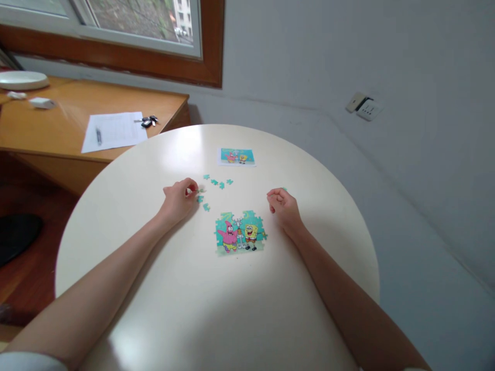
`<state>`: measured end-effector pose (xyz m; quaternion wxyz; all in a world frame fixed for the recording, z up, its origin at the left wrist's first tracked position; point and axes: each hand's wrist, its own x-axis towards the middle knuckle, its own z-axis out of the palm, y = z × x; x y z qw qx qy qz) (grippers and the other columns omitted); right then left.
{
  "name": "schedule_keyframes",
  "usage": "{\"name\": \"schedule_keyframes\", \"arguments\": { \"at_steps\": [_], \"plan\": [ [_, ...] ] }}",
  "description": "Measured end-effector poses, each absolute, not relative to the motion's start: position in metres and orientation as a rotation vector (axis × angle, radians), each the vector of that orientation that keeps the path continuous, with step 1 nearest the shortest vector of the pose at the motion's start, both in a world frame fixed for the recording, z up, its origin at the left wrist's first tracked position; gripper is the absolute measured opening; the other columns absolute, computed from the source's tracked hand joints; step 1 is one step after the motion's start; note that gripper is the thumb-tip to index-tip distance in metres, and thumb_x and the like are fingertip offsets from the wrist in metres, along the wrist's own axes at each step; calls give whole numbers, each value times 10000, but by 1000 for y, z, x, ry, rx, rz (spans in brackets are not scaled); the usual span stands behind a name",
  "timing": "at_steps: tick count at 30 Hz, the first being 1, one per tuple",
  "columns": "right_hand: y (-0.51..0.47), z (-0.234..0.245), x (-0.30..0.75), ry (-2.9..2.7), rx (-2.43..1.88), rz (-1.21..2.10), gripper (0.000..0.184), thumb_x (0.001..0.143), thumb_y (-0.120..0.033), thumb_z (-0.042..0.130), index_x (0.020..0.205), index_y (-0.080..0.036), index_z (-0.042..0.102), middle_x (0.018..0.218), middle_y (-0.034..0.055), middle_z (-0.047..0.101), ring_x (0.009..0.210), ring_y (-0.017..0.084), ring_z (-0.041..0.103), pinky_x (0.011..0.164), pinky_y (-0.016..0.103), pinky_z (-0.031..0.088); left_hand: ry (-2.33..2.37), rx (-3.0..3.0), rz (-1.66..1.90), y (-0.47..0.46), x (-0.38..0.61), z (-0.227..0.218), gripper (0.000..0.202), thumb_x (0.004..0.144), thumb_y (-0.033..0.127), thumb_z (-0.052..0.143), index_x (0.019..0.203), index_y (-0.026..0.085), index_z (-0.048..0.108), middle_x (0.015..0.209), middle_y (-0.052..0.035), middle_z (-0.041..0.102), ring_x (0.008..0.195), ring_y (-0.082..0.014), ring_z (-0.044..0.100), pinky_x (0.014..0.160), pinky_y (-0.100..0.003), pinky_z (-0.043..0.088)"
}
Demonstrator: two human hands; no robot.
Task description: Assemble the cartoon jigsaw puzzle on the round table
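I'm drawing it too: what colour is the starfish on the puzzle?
The starfish on the puzzle is pink; it shows best in the head view.

Both forearms bare, in from the lower corners, angled inward. Left arm [112, 273] runs up and right to a wrist [164, 219] about in line with it; left hand [178, 200] back up, index bent over toward thumb, small gap showing between them (tips blurry, grip unclear), one finger poking out on the outer side. Right arm [342, 291] slants up-left; right hand [286, 210] loosely curled, fingers bent inward. Hands well apart.
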<state>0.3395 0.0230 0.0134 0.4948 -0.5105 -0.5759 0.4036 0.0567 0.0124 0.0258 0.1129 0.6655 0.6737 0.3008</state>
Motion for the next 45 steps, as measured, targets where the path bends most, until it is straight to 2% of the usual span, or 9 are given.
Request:
{"name": "schedule_keyframes", "arguments": {
  "at_steps": [3,8,12,18,28,34,37,42,45],
  "plan": [
    [23,14,339,-1392,-1240,991,169,658,-344,560,735,-202,509,429,-92,411,412,81,371,441,222,290,1911,1911,1039,13,56,27,180,736,193,484,845,187,627,812,-31,664,668,-157,541,698,-310,406],
    [23,13,338,-1402,-1239,996,168,663,-345,561,742,-207,508,441,-90,412,420,83,377,443,221,295,1746,1848,1194,10,61,32,158,750,282,511,766,187,636,771,-29,652,640,-142,508,648,-280,424],
    [23,12,338,-1410,-1237,986,176,669,-356,568,745,-209,506,453,-89,410,424,83,378,445,222,294,1579,1683,1225,6,68,36,147,740,319,539,732,182,592,613,9,556,563,-122,461,558,-258,382],
    [23,12,338,-1433,-1240,975,170,677,-353,571,745,-211,506,454,-86,417,429,85,379,439,218,291,1437,1505,1252,3,74,40,137,750,316,535,714,185,522,639,7,556,568,-108,480,555,-246,392],
    [15,12,335,-1604,-1238,832,107,732,-302,525,772,-207,554,499,-72,397,455,91,359,462,229,297,1209,1684,952,-16,95,46,152,791,350,514,802,198,510,619,-11,624,491,-106,480,495,-250,404],
    [1,25,325,-1824,-1202,559,117,783,-227,490,792,-210,605,653,8,597,565,129,503,590,271,427,1185,1810,819,-27,104,39,121,791,324,529,828,215,494,540,51,507,503,-104,470,484,-222,370],
    [-9,34,317,-1969,-1058,456,144,810,-199,482,822,-214,624,742,41,648,655,151,558,664,292,458,1152,1921,768,-31,106,39,105,804,300,517,856,226,465,559,64,517,512,-99,457,494,-214,360],
    [-20,38,307,-2138,-819,531,115,811,-211,565,904,-208,633,835,61,676,794,175,602,725,304,473,1088,2041,678,-38,110,44,70,828,228,403,891,228,435,631,43,574,558,-110,495,536,-223,384],
    [-22,36,304,-2157,-798,620,82,795,-196,591,863,-210,634,815,44,672,758,158,599,703,285,471,1100,2043,666,-40,112,45,65,825,217,389,878,227,426,633,42,573,557,-111,492,537,-225,381]
  ]
}}
